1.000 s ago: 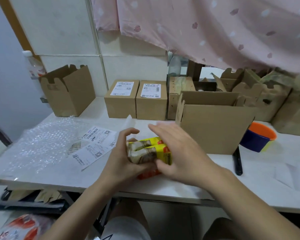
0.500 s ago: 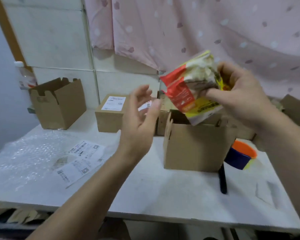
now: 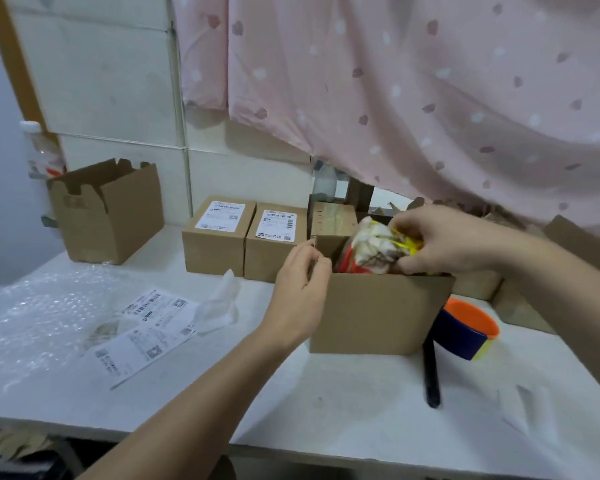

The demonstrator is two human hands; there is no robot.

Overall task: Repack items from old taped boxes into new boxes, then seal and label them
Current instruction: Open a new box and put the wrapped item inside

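Free table (image 3: 326,410) nearside; 2 labelled boxes (image 3: 219,237), perhaps a pen (image 3: 431,375), beside box (image 3: 378,313).

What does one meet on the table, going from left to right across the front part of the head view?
Bubble wrap → printed label sheets → left hand → open cardboard box, in whose top the right hand holds a snack packet → tape roll.

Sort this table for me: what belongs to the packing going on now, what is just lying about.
In use: snack packets, gripped by right hand; front box, its flap held by left hand.
Lying about: bubble wrap, label sheets, tape roll, black tool, two labelled boxes, open box at left.
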